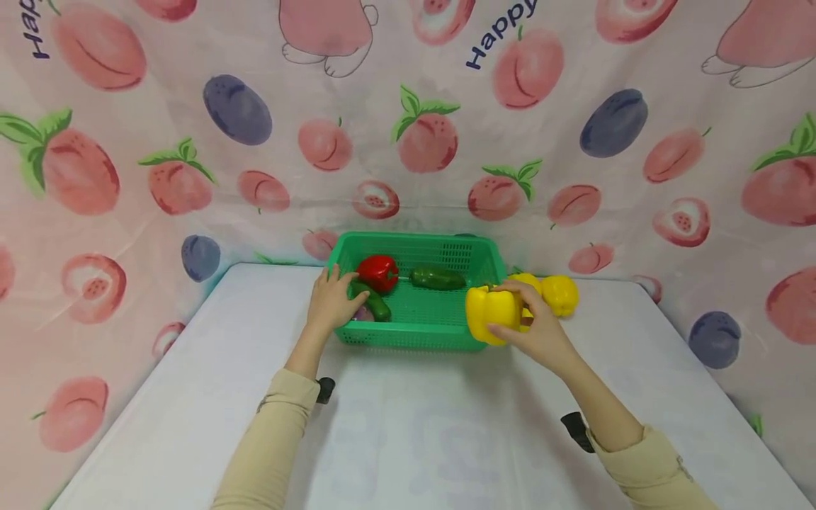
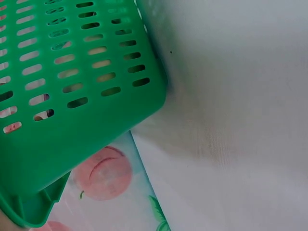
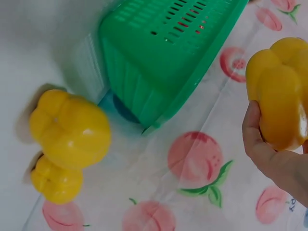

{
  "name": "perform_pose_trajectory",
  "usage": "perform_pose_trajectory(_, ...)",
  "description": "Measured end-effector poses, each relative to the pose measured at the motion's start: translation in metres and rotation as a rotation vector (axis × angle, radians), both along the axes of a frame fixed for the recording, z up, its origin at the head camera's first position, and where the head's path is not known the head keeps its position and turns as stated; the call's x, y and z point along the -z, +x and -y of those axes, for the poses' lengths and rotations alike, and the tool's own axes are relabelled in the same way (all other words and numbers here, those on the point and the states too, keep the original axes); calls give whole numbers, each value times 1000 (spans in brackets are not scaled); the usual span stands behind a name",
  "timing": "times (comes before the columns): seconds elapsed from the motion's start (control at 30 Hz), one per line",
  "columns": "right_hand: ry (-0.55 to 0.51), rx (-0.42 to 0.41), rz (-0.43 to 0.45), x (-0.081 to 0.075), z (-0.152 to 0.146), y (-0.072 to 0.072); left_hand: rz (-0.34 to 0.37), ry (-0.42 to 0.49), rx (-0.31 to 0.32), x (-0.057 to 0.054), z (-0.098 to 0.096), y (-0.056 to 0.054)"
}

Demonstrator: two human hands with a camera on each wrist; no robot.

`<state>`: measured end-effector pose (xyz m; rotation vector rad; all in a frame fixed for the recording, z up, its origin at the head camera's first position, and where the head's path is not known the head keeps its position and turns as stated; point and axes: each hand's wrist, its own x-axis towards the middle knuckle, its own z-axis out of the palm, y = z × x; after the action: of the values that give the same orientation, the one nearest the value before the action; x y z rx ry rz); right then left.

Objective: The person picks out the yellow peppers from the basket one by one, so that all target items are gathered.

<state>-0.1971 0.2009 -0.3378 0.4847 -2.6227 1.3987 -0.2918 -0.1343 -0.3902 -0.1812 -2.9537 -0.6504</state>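
My right hand (image 1: 538, 329) grips a yellow bell pepper (image 1: 489, 315) at the right front corner of a green plastic basket (image 1: 408, 336). In the right wrist view this pepper (image 3: 279, 94) sits between fingers and thumb, away from the basket. At the basket's left rim rests my left hand (image 1: 330, 301), its fingers and thumb spread over the edge. Inside the basket lie a red bell pepper (image 1: 378, 273), a dark green cucumber-like vegetable (image 1: 438, 278) and another green one (image 1: 377, 306) near the left hand. A purplish thing (image 1: 363, 314) shows partly beneath that hand.
Two more yellow peppers stand on the white table (image 1: 408, 432) right of the basket; one pepper (image 1: 560, 295) shows plainly, the other (image 3: 72, 130) larger in the right wrist view. Behind the basket hangs a fruit-printed cloth (image 1: 421, 191).
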Motion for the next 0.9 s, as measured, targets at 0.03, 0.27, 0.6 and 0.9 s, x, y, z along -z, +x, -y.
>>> perform_pose_trajectory(0.03, -2, 3, 5, 1, -2, 1, 2, 3, 0, 1, 0, 0)
perform_pose_trajectory(0.27, -17, 50, 43, 6, -18, 7, 0, 4, -3, 3, 0, 1)
perform_pose_trajectory(0.6, 25, 129, 24, 13, -45, 6, 13, 19, -4, -1, -1, 0)
perform_pose_trajectory(0.9, 104, 180, -15, 21, -71, 3, 2, 19, -1, -1, 0, 0)
